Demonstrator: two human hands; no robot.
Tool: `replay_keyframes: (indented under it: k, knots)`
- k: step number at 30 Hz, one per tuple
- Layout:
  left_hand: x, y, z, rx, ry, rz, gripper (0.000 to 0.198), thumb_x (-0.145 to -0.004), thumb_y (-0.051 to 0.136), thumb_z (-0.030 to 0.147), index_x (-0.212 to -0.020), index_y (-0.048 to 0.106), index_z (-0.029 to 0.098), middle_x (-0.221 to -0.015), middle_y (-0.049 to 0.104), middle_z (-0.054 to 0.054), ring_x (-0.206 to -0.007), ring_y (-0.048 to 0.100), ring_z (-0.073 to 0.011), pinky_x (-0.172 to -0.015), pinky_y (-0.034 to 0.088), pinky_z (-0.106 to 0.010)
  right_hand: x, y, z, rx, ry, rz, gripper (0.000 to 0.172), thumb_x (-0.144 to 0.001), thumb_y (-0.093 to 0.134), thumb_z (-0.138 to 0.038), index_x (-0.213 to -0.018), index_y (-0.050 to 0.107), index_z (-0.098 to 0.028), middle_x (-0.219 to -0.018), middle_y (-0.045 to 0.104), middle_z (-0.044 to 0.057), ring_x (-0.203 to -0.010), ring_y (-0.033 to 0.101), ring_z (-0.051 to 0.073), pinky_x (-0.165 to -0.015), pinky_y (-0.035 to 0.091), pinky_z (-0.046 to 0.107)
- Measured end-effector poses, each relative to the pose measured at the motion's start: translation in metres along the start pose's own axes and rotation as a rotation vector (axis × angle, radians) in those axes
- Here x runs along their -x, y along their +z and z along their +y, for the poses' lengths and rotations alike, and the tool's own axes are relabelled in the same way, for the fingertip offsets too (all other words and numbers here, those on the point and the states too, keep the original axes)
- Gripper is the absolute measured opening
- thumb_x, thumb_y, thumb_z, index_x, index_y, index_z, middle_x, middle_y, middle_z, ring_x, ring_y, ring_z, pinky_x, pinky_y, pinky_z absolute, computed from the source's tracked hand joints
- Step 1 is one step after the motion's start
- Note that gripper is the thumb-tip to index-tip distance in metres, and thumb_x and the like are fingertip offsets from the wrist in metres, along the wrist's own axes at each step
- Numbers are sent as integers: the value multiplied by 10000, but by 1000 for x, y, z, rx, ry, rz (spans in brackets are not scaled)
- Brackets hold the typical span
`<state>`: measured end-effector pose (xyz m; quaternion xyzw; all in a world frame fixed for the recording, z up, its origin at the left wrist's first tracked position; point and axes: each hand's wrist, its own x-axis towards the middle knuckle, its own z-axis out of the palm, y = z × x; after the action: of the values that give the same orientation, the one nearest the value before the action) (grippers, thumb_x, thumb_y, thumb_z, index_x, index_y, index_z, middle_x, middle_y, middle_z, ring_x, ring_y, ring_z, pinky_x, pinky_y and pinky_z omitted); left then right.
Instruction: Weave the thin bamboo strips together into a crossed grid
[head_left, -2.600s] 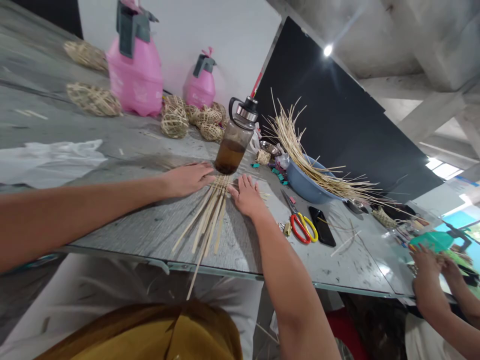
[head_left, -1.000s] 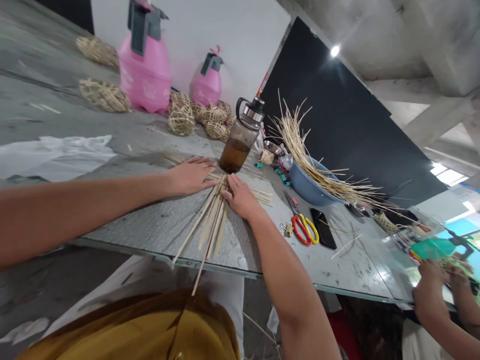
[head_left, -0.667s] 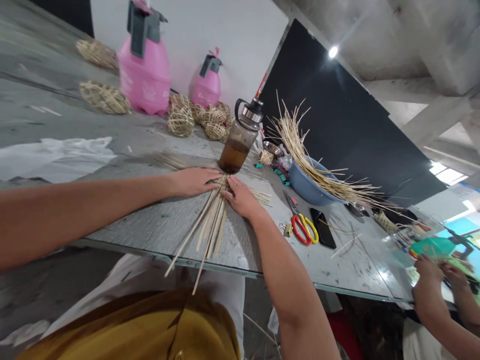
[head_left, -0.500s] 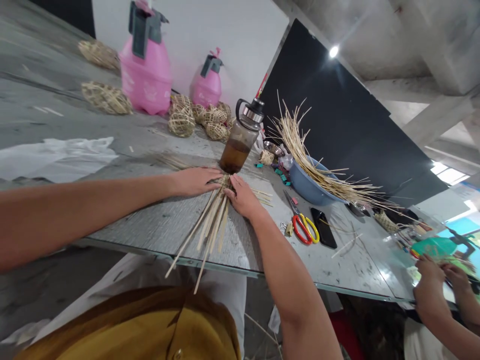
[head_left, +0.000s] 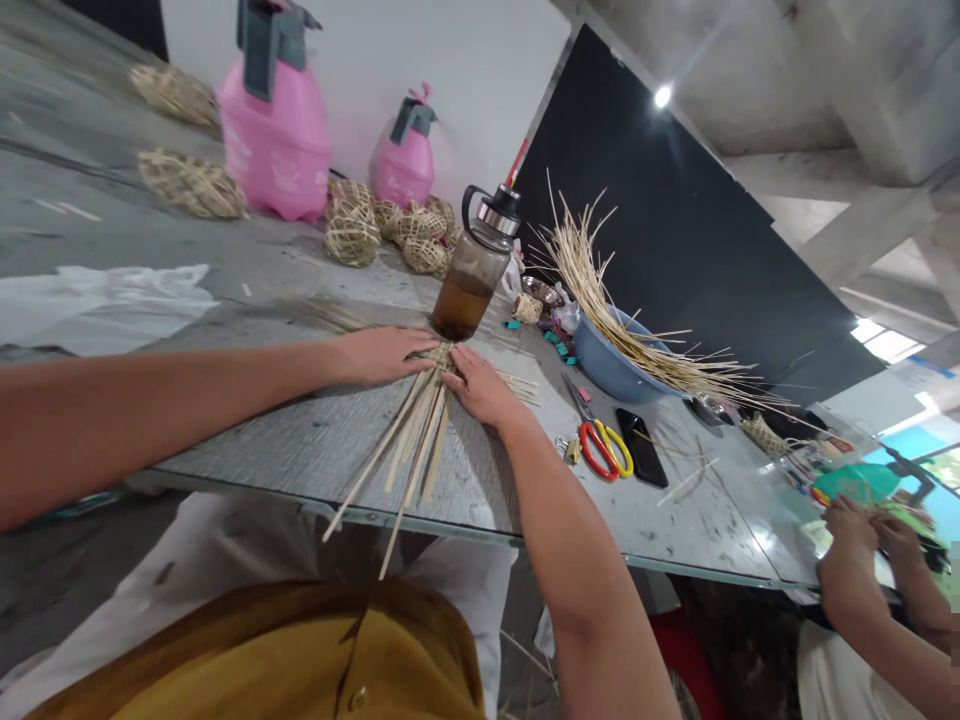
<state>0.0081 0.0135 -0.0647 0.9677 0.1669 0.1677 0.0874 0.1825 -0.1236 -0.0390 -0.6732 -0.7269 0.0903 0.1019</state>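
Flat on the table lies a small woven patch of bamboo strips (head_left: 443,356), with loose strip ends fanning toward me over the table's front edge and out to both sides. My left hand (head_left: 386,354) rests on the left side of the weave, palm down with fingers stretched out. On the right side, my right hand (head_left: 480,384) presses down with its fingers extended and slightly apart. Part of the weave is hidden beneath both hands. Just behind it stands a bottle of brown liquid (head_left: 466,290) with a black lid and loop.
Right of my hands lie red-and-yellow scissors (head_left: 600,447) and a black phone (head_left: 643,447). Behind them, a blue basin (head_left: 619,365) holds long strips. Pink spray bottles (head_left: 277,140) and woven balls (head_left: 352,230) stand at the back. A co-worker's hands (head_left: 862,540) are at far right.
The whole view has shifted slightly left and up. Both hands stay on the weave with almost the same pose.
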Motion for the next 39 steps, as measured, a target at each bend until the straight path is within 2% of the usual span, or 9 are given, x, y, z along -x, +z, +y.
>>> replay_keyframes:
  k: [6, 14, 17, 20, 23, 29, 33, 36, 39]
  knots:
    - [1, 0, 1, -11, 1, -7, 637, -980, 306, 484, -1439, 508, 91, -1467, 500, -150, -1385, 436, -278, -1176, 283, -393, 3, 0, -4, 2, 68, -2, 634, -1048, 332, -486, -1575, 270, -137, -1643, 208, 108, -1540, 141, 256, -1256, 112, 500]
    - [0, -2, 0, -8, 9, -43, 666, -976, 291, 494, -1449, 498, 74, -1480, 483, -154, -1413, 406, -283, -1192, 259, -394, 5, -2, 1, -30, 116, 22, 623, -1058, 237, -502, -1575, 278, -156, -1635, 233, 111, -1538, 159, 224, -1255, 140, 472]
    - [1, 4, -6, -46, -28, -41, 680, -979, 287, 524, -1463, 484, 88, -1484, 477, -159, -1422, 391, -313, -1189, 262, -450, 7, -4, 9, -25, 170, 17, 641, -1060, 232, -502, -1580, 254, -129, -1638, 212, 131, -1543, 127, 240, -1255, 123, 478]
    - [3, 11, -15, -93, -125, 6, 743, -960, 326, 615, -1489, 449, 107, -1496, 454, -180, -1428, 366, -369, -1168, 270, -539, 7, -6, 15, -19, 200, 12, 658, -1065, 238, -487, -1575, 247, -70, -1634, 200, 166, -1545, 101, 268, -1256, 100, 476]
    - [4, 14, -22, -97, -141, 40, 800, -940, 360, 676, -1516, 409, 123, -1507, 441, -179, -1437, 348, -381, -1168, 274, -545, 7, -7, 18, -16, 198, 36, 640, -1069, 268, -458, -1559, 283, -46, -1622, 225, 189, -1540, 119, 284, -1254, 113, 463]
    - [5, 16, -35, -66, -113, 7, 799, -964, 327, 646, -1511, 401, 68, -1518, 415, -202, -1433, 353, -377, -1171, 272, -527, 7, -7, 19, 20, 157, 85, 525, -1064, 356, -349, -1492, 414, -52, -1590, 317, 186, -1518, 213, 280, -1248, 163, 460]
    - [3, 17, -40, -55, -60, 63, 772, -938, 380, 663, -1485, 454, 124, -1481, 474, -174, -1417, 374, -386, -1164, 281, -521, 5, -6, 15, 79, 135, 129, 500, -1032, 446, -275, -1499, 420, -98, -1603, 307, 153, -1527, 188, 281, -1250, 148, 527]
    - [1, 12, -34, -44, 16, 42, 716, -953, 371, 632, -1441, 511, 127, -1456, 505, -163, -1384, 419, -372, -1160, 291, -489, 1, -3, 11, 95, 29, 173, 478, -999, 467, -166, -1475, 467, -125, -1600, 324, 126, -1525, 208, 246, -1259, 186, 478]
    - [0, 4, -27, -4, 119, 23, 644, -986, 340, 569, -1402, 551, 125, -1418, 549, -144, -1344, 467, -327, -1150, 311, -435, -4, 2, 9, 85, -102, 165, 422, -997, 413, -112, -1387, 573, -102, -1543, 427, 128, -1472, 344, 199, -1254, 242, 372]
